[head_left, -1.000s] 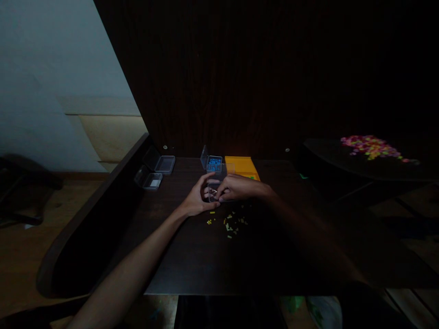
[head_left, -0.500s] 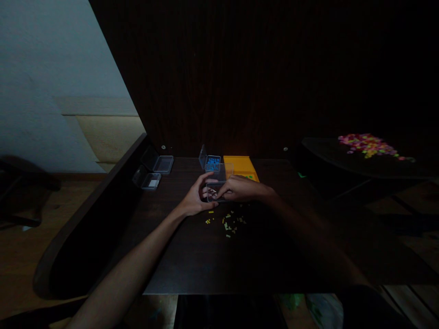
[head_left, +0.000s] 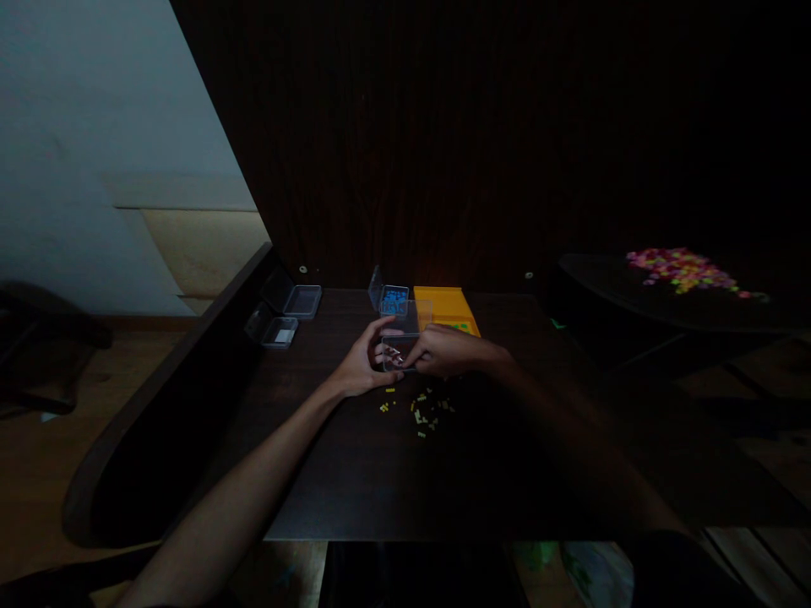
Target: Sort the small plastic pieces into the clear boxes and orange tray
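Note:
My left hand (head_left: 364, 361) is wrapped round the left side of a clear plastic box (head_left: 396, 369), its thumb along the near edge. The box's hinged lid (head_left: 415, 314) stands open on the far side. Small pale and reddish pieces (head_left: 393, 356) lie inside. Over the right half of the box is my right hand (head_left: 443, 349), its index finger pointing down among the pieces and the other fingers curled; whether it pinches a piece is hidden. Just in front of the box, small yellow bricks (head_left: 384, 407) and pale yellow-green bricks (head_left: 421, 417) are scattered on the dark tabletop (head_left: 355, 498).
Behind the box are an open clear box of blue bricks (head_left: 394, 299) and a yellow case (head_left: 442, 299) with green pieces. Two open clear boxes, one larger (head_left: 306, 301) and one smaller (head_left: 279, 333), sit at left. A multicoloured pile (head_left: 684, 268) lies on the right-hand surface.
My right index finger has shifted slightly inside the box, and the pieces under it lie a little differently. My left hand keeps its hold on the box.

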{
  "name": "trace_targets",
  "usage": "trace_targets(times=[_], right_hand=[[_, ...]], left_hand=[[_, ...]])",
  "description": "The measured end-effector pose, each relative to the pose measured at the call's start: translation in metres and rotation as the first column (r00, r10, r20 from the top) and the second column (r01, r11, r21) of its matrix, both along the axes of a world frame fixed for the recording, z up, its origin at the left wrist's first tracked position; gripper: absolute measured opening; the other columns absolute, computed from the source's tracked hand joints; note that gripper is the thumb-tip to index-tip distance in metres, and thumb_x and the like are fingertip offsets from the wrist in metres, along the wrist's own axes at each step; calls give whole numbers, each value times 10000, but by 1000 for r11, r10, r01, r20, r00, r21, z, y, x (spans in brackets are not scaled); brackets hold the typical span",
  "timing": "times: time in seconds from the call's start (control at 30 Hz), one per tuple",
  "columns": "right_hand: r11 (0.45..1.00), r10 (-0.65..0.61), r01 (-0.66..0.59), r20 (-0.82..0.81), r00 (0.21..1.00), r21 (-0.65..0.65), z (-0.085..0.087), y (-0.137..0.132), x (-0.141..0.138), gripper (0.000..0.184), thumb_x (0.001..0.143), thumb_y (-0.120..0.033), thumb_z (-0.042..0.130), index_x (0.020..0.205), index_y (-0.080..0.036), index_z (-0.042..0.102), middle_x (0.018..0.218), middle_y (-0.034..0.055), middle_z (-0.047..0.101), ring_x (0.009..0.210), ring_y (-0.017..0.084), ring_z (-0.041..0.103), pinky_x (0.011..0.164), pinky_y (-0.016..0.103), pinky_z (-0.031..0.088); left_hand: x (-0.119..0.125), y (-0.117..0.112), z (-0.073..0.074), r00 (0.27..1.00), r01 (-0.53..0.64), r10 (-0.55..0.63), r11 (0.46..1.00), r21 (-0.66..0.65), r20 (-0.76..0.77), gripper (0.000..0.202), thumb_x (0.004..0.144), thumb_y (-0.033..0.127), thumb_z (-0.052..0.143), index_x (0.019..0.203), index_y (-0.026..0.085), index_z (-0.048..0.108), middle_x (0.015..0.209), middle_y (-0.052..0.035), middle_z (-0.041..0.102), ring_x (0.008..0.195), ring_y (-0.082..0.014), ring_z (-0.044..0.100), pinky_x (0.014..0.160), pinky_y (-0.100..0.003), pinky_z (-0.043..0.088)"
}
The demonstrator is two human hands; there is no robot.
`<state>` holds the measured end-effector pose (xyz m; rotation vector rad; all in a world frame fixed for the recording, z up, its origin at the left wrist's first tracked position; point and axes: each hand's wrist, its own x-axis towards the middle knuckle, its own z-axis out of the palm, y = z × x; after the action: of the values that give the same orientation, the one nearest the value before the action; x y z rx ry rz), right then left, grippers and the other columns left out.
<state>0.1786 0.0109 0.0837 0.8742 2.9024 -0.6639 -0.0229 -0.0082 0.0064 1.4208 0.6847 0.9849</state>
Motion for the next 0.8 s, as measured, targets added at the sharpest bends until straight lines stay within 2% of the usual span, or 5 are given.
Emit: trace_targets(times=[0.2, 0.33, 0.47, 0.63, 0.8], right_hand=[[994, -99, 101, -38, 994, 49, 10, -4, 4, 308, 808, -157, 539, 1003, -229, 767, 699, -10, 692, 544, 94, 476, 599, 226, 326], [988, -140, 144, -62, 988, 62, 15, -12, 9, 257, 816, -185, 579, 989, -211, 766, 684, -7, 689, 551, 95, 510, 595, 221, 335], [999, -42, 44, -99, 994, 19, 3, -26, 10, 223, 837, -197, 589, 977, -229, 761, 805, 12, 731, 666, 119, 599, 646, 227, 382], [998, -23, 23, 4, 1000, 52, -15, -40, 8, 260, 837, -186, 599, 1043, -257, 741, 982, 36, 740, 853, 175, 640, 760, 271, 425], [998, -46, 44, 47, 998, 48, -13, -46, 8, 228, 827, -186, 616, 1006, -245, 744, 918, 31, 747, 823, 176, 653, 760, 272, 426]], left_hand=[[1, -1, 1, 1000, -2, 3, 1000, -24, 14, 936, 573, 131, 835, 1371, 274, 368, 1323, -123, 461, 860, -115, 593, 807, -319, 538], [2, -1, 1, 1000, -10, 11, 999, -40, 23, 938, 565, 132, 836, 1366, 277, 370, 1327, -121, 458, 871, -122, 599, 804, -319, 537], [2, -1, 0, 999, -21, 22, 999, -39, 30, 927, 557, 142, 836, 1356, 275, 385, 1316, -117, 463, 874, -125, 599, 784, -305, 534], [1, -1, 0, 1000, -21, 21, 999, -31, 18, 916, 572, 144, 827, 1363, 270, 381, 1322, -124, 449, 836, -105, 585, 756, -289, 535], [1, 0, 0, 1000, -31, 31, 999, -10, 6, 924, 566, 142, 829, 1365, 265, 381, 1315, -125, 457, 821, -100, 588, 761, -300, 540]])
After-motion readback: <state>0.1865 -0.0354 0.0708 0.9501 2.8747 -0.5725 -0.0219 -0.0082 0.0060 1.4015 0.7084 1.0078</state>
